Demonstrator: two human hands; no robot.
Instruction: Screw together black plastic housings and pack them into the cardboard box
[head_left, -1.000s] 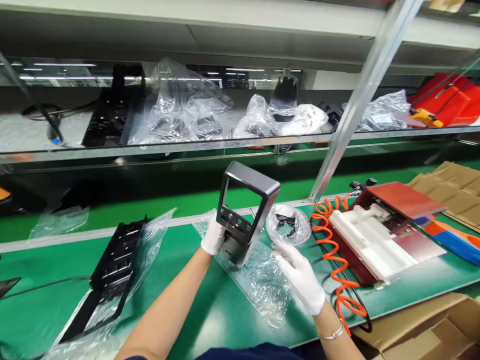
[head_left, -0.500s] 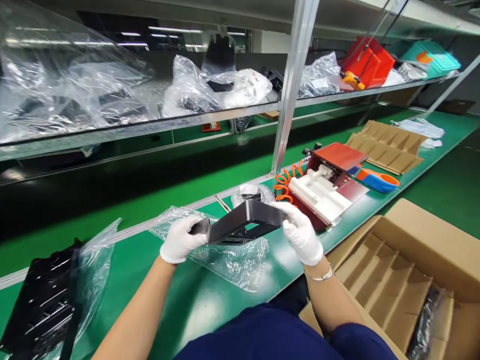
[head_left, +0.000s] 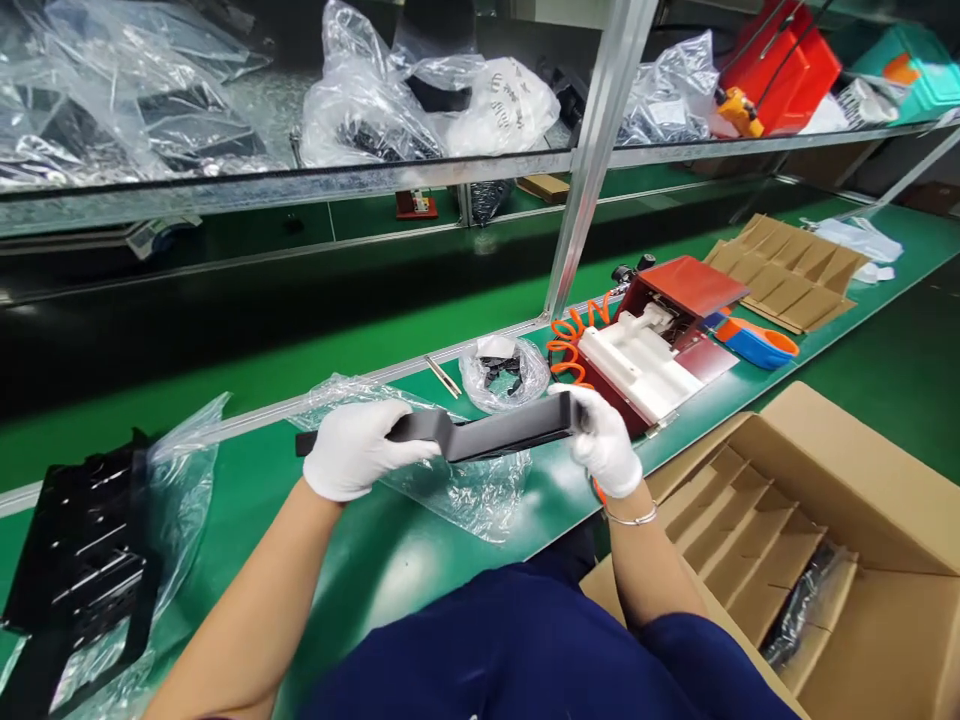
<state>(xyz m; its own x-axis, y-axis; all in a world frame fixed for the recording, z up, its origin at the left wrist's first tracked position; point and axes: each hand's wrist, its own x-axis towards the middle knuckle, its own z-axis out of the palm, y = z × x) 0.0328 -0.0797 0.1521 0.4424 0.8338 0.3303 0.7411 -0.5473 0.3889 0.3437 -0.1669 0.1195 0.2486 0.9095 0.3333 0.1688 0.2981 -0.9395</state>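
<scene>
Both my hands wear white gloves and hold a dark grey plastic frame part [head_left: 491,436] level above the green table [head_left: 420,560]. My left hand [head_left: 356,450] grips its left end and my right hand [head_left: 604,445] grips its right end. Under the part lies an empty clear plastic bag [head_left: 457,495]. To my right stands an open cardboard box [head_left: 862,480] with cardboard dividers [head_left: 739,535]; one cell holds a bagged dark part [head_left: 802,605].
A small bag of black pieces [head_left: 502,370] lies behind the part. A red-and-white fixture [head_left: 652,350] with an orange coiled hose [head_left: 570,345] stands to the right. Black trays in plastic [head_left: 90,560] lie at left. A metal post [head_left: 592,150] and a shelf with bags stand behind.
The part went from upright in my left hand alone to flat, held by both hands at its ends. My view has swung right and down, bringing the cardboard box into sight.
</scene>
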